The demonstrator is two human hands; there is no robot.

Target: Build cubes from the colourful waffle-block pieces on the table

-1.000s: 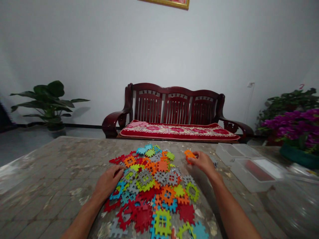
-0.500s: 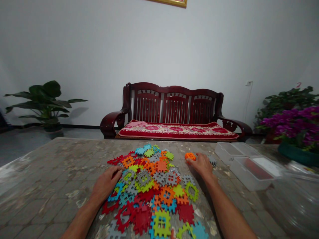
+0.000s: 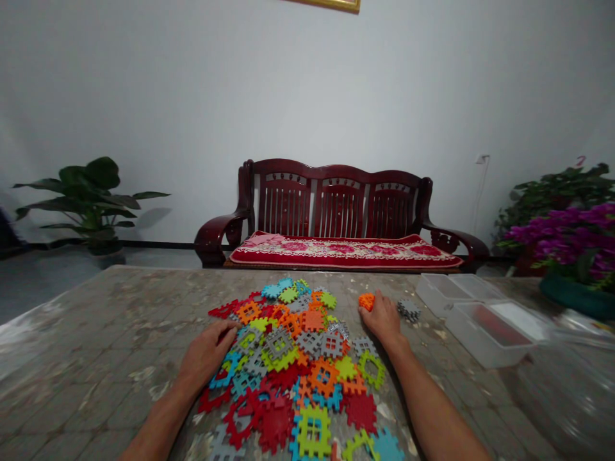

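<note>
Right of the multicoloured heap of notched plastic tiles (image 3: 288, 374), my right hand (image 3: 383, 318) touches the orange notched plastic stack (image 3: 366, 301); whether it clamps, I cannot tell. My left hand (image 3: 210, 347), loosely curled, lies at the heap's left edge, grip unclear.

Orange pieces (image 3: 366, 300) partly behind right fingers (image 3: 379, 299)

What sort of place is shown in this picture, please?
Probably a living room in a home: there is a wooden bench with a red patterned seat cover, and a potted plant farther left.
</note>
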